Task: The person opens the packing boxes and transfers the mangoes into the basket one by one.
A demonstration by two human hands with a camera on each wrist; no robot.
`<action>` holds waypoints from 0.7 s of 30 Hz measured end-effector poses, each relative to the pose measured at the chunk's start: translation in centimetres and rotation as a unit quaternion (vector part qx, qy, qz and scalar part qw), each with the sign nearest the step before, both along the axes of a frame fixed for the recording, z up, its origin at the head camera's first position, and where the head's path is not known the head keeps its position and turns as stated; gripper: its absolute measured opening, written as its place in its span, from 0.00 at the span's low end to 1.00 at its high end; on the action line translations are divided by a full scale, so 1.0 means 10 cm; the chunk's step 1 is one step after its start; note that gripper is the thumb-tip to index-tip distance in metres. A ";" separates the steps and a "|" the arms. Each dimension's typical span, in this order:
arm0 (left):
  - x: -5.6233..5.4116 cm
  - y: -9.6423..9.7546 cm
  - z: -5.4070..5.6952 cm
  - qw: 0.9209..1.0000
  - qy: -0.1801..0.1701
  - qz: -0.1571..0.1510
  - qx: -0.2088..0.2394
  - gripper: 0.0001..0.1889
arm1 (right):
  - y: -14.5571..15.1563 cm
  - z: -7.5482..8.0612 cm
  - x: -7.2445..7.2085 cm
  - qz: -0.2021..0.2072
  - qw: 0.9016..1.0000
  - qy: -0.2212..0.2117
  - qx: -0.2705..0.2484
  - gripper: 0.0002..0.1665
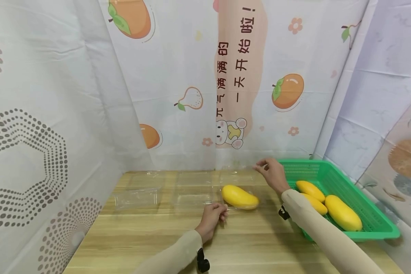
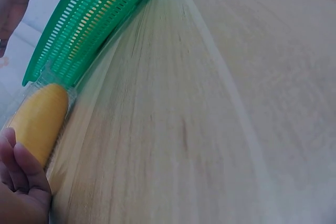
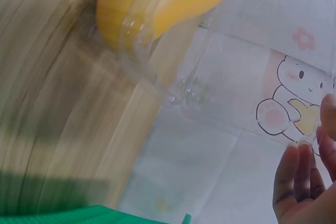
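A yellow mango (image 1: 239, 197) lies inside a clear plastic box (image 1: 233, 207) on the table. My left hand (image 1: 211, 220) is at the front left corner of that box, its curled fingers holding the edge beside the mango; in the left wrist view the left hand (image 2: 23, 187) partly covers the fruit. Behind and to the right, my right hand (image 1: 273, 173) pinches the edge of the box's raised clear lid (image 1: 238, 176). The right wrist view shows the right hand's fingertips on the lid's rim, with the lid (image 3: 236, 87) standing up from the base.
Two more clear plastic boxes (image 1: 137, 198) (image 1: 193, 199) stand to the left, lids raised. A green basket (image 1: 380, 230) at the right holds several mangoes (image 1: 342, 213), close under my right forearm. A printed curtain (image 1: 178, 133) hangs behind the wooden table (image 1: 130, 239).
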State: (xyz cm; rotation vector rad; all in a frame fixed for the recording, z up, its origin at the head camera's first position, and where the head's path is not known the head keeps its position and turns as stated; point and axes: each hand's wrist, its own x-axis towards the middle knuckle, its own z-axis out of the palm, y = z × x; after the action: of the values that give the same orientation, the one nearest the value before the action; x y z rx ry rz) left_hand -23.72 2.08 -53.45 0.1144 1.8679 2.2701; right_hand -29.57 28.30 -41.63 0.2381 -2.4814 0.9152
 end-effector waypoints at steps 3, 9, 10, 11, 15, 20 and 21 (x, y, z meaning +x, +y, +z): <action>0.01 -0.01 0.00 1.000 0.002 -0.001 0.003 0.10 | -0.01 0.00 -0.04 0.000 1.000 -0.007 -0.017 0.11; 0.02 -0.02 0.02 1.000 0.010 -0.006 -0.012 0.11 | -0.01 -0.03 -0.07 0.002 0.999 0.002 -0.037 0.10; 0.01 -0.02 0.02 1.000 0.011 -0.007 -0.013 0.11 | -0.01 -0.04 -0.07 -0.001 0.999 0.002 -0.039 0.11; 0.01 -0.02 0.02 1.000 0.012 -0.007 -0.013 0.11 | -0.01 -0.05 -0.08 -0.003 0.999 0.002 -0.042 0.11; 0.00 -0.02 0.02 1.000 0.013 -0.002 -0.013 0.11 | -0.02 -0.09 -0.11 -0.017 0.998 -0.008 -0.055 0.14; 0.01 -0.02 0.02 1.000 0.013 -0.002 -0.017 0.12 | -0.01 -0.19 -0.13 -0.028 0.998 -0.025 -0.059 0.13; 0.02 -0.02 0.02 1.000 0.012 -0.001 -0.017 0.12 | 0.00 -0.21 -0.13 -0.029 0.997 -0.030 -0.058 0.13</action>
State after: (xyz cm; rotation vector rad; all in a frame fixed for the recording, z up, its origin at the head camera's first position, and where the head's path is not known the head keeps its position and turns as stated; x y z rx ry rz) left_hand -23.54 1.87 -53.24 0.1396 1.9173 2.2430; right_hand -30.89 28.28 -43.76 0.1012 -2.4657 1.0523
